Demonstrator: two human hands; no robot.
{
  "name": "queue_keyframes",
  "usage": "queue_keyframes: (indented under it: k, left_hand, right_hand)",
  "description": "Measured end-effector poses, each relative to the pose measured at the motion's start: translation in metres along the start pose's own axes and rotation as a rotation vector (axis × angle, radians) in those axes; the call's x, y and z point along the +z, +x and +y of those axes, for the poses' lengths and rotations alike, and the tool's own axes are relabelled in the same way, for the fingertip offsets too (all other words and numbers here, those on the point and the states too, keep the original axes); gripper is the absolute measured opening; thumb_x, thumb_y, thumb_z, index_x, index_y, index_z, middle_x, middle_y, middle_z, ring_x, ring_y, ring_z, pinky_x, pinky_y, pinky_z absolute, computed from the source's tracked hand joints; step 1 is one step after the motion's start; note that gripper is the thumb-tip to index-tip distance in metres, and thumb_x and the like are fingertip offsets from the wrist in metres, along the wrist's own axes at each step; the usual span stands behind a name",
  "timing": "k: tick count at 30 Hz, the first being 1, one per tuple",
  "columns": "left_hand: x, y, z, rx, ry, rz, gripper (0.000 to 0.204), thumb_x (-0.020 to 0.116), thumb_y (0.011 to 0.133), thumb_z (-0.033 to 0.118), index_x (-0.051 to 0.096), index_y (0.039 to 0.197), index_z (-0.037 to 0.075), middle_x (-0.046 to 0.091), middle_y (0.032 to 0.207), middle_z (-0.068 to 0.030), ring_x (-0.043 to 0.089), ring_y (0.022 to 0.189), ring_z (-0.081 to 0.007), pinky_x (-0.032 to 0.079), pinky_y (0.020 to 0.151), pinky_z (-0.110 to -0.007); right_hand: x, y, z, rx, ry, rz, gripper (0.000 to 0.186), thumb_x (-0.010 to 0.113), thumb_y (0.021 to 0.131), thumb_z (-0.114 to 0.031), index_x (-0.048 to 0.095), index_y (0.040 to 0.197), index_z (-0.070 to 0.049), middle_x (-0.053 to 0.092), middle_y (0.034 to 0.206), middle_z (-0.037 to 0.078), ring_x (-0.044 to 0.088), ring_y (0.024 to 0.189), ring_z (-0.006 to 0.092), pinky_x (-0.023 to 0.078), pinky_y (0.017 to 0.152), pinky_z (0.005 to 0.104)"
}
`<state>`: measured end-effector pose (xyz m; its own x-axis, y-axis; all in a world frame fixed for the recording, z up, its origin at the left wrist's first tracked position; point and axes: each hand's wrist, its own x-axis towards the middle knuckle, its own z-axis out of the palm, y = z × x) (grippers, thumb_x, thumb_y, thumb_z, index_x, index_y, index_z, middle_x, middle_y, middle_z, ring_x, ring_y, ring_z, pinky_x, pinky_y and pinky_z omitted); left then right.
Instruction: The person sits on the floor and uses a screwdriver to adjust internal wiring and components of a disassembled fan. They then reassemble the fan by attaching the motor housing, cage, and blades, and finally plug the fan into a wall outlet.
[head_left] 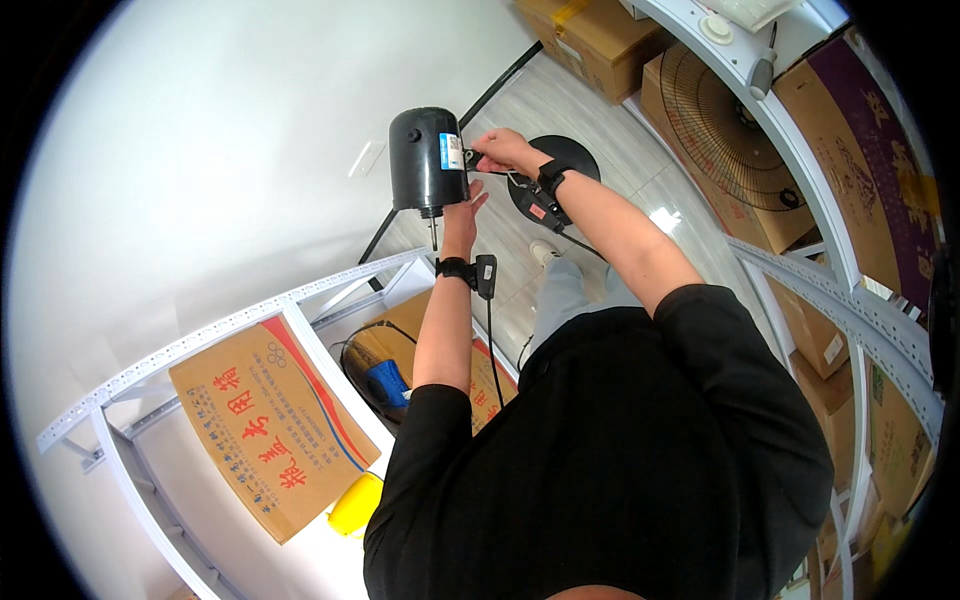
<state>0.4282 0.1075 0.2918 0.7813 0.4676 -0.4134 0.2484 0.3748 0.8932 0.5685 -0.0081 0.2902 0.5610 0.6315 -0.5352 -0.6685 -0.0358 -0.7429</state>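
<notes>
A black fan motor with a blue-and-white label stands high in front of me, its bare metal shaft pointing toward me. At the motor's right side, my right hand is closed, fingertips pinching a small dark fitting. My left hand reaches up under the motor's near right edge. Its visible fingers are stretched out, and the motor covers part of the hand. Below my right wrist, a round black base rests on the floor. Black straps with small devices sit on both wrists.
A white metal shelf at lower left bears a cardboard box, a yellow object and a blue item. On the right, racks hold a wire fan guard, cartons and a screwdriver. A white wall rises at left.
</notes>
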Motion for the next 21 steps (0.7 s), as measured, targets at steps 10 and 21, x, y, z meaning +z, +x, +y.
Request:
queue_keyframes:
  k: [10, 21]
  left_hand:
    - [0.002, 0.002, -0.001, -0.002, 0.025, 0.014, 0.039, 0.065, 0.084, -0.002, 0.051, 0.120, 0.004, 0.055, 0.111, -0.0073, 0.060, 0.104, -0.0217, 0.056, 0.084, -0.040]
    - [-0.005, 0.003, 0.000, 0.030, 0.027, -0.035, 0.031, 0.057, 0.091, 0.003, 0.050, 0.121, 0.005, 0.058, 0.111, -0.0077, 0.062, 0.103, -0.0210, 0.054, 0.089, -0.042]
  right_hand:
    - [-0.007, 0.002, 0.001, -0.192, -0.103, -0.121, 0.017, 0.073, 0.082, -0.016, 0.065, 0.091, -0.003, 0.065, 0.081, 0.004, 0.063, 0.067, 0.0091, 0.053, 0.061, 0.0210]
    - [-0.002, 0.008, 0.022, -0.739, -0.530, 0.099, 0.030, 0.073, 0.084, -0.029, 0.064, 0.087, -0.001, 0.065, 0.069, 0.007, 0.059, 0.053, 0.0106, 0.044, 0.045, 0.0227]
